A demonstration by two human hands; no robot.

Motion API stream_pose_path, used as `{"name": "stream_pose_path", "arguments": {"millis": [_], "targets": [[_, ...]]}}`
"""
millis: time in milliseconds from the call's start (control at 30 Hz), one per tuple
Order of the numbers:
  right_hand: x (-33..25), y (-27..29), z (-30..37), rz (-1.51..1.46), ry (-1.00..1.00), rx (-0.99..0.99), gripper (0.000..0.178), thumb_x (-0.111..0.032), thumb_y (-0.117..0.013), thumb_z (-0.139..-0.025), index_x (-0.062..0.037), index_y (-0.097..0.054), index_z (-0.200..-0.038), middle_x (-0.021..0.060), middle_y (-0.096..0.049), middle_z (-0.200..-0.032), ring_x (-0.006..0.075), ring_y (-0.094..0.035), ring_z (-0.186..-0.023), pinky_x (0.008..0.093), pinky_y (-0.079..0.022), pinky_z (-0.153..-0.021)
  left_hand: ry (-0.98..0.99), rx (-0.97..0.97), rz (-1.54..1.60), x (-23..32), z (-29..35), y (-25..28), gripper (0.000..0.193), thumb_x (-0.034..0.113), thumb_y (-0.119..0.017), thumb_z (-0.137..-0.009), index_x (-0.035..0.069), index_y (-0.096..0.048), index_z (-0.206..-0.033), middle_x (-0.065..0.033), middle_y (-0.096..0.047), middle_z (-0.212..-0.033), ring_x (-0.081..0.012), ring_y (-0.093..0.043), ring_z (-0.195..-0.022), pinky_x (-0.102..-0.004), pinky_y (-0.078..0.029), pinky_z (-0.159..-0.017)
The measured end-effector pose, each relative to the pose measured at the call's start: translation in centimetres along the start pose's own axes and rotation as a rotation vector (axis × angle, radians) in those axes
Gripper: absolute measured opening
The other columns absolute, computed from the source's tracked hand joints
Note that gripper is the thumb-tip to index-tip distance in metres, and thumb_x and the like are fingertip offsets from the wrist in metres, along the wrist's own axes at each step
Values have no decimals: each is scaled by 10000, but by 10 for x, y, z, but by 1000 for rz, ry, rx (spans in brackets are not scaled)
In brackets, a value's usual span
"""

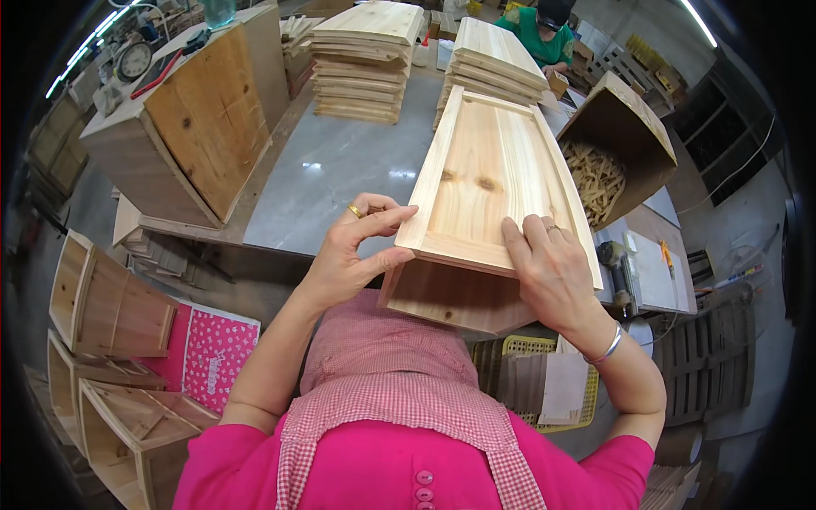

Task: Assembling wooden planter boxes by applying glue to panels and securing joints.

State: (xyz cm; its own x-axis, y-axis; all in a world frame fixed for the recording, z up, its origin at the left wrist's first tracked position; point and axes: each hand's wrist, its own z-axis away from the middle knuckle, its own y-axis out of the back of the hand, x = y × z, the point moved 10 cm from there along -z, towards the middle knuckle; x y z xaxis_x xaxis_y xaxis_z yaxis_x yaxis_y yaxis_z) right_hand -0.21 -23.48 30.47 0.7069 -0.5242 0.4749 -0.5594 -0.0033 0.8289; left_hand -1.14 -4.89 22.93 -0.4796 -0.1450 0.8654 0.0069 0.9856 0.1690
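A pale wooden box [484,183] with a framed, knotty panel on top lies at the near edge of the grey table, its open end facing me. My left hand [357,238] has its index finger and thumb on the box's near left corner, one above the other, gripping the frame edge. On the near right, my right hand [551,268] curls its fingers over the front rail and panel; its thumb is hidden. Under the panel, the inner wooden board [455,297] shows.
Stacked wooden panels [361,64] stand at the table's far side. A cardboard box [654,127] holding wood strips is at right, near a power tool [612,255]. Wooden boxes [127,314] stand low left; a yellow basket [589,395] sits below. A person [544,38] in green works beyond.
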Motion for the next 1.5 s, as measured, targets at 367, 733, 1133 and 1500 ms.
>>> {"name": "stream_pose_path", "arguments": {"millis": [367,733,1133,1500], "targets": [[3,-2,4,-49,-33,51,302,-90,-583,-788,44,-595,-1058,98,-524,-842,209,-586,-788,309,-469,-646,-39,2,-53,2,-1,-1,489,129,-764,-865,8,-625,-1318,-92,-511,-1249,-197,-522,-1168,-309,-463,-998],[7,-3,16,-104,-82,68,268,-125,-585,-780,24,-618,-1000,96,-541,-856,207,-599,-810,319,-486,-657,-71,36,-100,3,-6,-6,494,103,-785,-822,9,-648,-1287,-107,-558,-1262,-218,-560,-1125,-334,-483,-988],[9,-14,15,-144,-127,186,244,-147,-592,-784,-10,-631,-981,68,-560,-871,190,-608,-831,300,-489,-676,-172,26,-354,24,-9,-13,475,124,-759,-857,19,-627,-1301,-187,-528,-1439,-282,-542,-1288,-389,-478,-1009],[43,11,83,-466,-370,337,481,-172,-772,-770,17,-646,-1195,155,-647,-1123,312,-632,-1053,376,-513,-852,-301,11,-673,37,3,-16,508,108,-799,-777,67,-661,-1263,-179,-591,-1375,-321,-631,-1034,-372,-524,-877]]}}
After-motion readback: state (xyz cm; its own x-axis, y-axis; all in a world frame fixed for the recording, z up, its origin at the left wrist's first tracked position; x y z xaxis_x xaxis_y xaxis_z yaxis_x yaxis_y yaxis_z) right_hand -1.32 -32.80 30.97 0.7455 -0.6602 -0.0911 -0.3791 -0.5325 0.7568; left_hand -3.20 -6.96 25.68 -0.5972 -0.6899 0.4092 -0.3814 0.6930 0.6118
